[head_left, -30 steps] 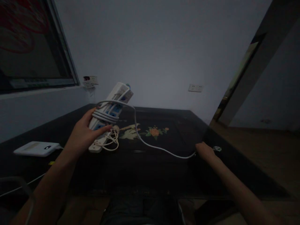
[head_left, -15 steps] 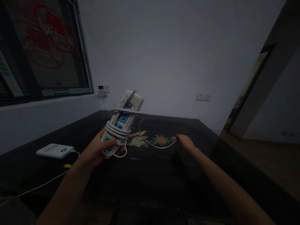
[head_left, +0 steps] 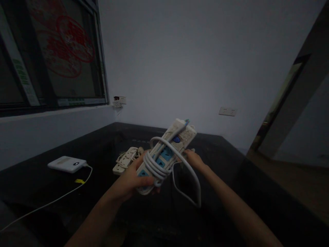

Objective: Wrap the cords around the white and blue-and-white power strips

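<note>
My left hand (head_left: 133, 180) grips the lower end of a white power strip (head_left: 167, 152) with blue sockets, held tilted above the dark table (head_left: 64, 192). Its white cord (head_left: 156, 164) is wound in several turns around the strip's middle. A loose loop of that cord (head_left: 190, 187) hangs down to the right. My right hand (head_left: 192, 159) is closed on the cord just behind the strip's upper half.
A second, cream power strip (head_left: 125, 159) with its own cord lies on the table behind my left hand. A white power bank (head_left: 67, 164) with a white cable (head_left: 46, 204) sits at the left. A window (head_left: 51, 55) is at the left, wall sockets (head_left: 227, 111) behind, a doorway at right.
My right hand came in from the far right to the strip, bringing the cord. The loose length shrank to a short hanging loop. The strip moved right; the cream strip now shows behind it.
</note>
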Demonstrator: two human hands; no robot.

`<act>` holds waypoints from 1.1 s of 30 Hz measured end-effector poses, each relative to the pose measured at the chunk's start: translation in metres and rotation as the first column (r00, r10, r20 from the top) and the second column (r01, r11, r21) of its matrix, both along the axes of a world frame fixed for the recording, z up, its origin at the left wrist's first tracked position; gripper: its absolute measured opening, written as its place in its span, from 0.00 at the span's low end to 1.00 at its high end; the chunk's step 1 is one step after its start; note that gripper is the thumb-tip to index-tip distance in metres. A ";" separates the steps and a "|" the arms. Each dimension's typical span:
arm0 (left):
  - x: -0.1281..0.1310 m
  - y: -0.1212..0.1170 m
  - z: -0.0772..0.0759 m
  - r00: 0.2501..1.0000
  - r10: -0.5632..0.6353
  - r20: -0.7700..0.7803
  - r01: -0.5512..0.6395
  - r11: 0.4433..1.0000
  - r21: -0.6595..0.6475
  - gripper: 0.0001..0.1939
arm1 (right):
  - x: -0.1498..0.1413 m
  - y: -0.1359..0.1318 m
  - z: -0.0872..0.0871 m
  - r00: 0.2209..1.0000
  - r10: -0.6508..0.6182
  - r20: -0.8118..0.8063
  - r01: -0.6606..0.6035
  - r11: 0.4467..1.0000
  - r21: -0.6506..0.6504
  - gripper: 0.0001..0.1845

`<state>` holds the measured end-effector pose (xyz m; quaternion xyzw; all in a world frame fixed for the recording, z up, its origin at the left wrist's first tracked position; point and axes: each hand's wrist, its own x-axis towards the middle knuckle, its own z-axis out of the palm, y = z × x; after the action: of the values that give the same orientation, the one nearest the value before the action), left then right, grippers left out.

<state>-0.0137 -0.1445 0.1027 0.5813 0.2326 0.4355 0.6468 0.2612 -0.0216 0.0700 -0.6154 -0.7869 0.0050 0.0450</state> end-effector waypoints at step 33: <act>0.031 -0.009 -0.037 0.992 0.050 0.116 -0.035 0.991 -0.129 0.30 | -0.022 -0.153 0.026 0.600 0.253 -0.759 -0.396 0.918 -0.007 0.21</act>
<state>0.0174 -0.1531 0.0654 0.5070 0.2328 0.4674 0.6858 0.2389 -0.1749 0.0956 -0.4063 -0.7939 0.3325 0.3067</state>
